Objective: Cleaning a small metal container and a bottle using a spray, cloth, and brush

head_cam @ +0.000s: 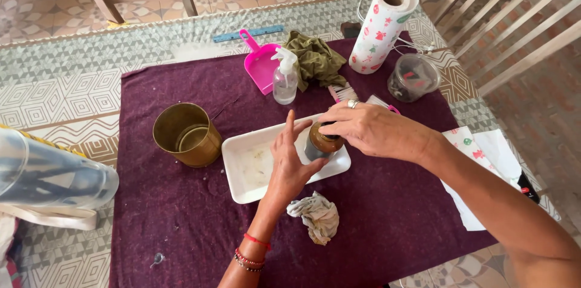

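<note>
Left hand [289,164] wrapped in a closed grip round small brown jar [321,142], upright over white tray [254,170]; right hand [372,130] pinched shut on jar's top; brass tin [186,135] just beside tray; crumpled rag [316,216] nearby on maroon-covered tabletop [181,227].

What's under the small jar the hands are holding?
The white tray lies under the small brown jar, on the purple cloth. The left hand steadies the jar's side and the right hand covers its top, so its base and lid are hidden.
</note>
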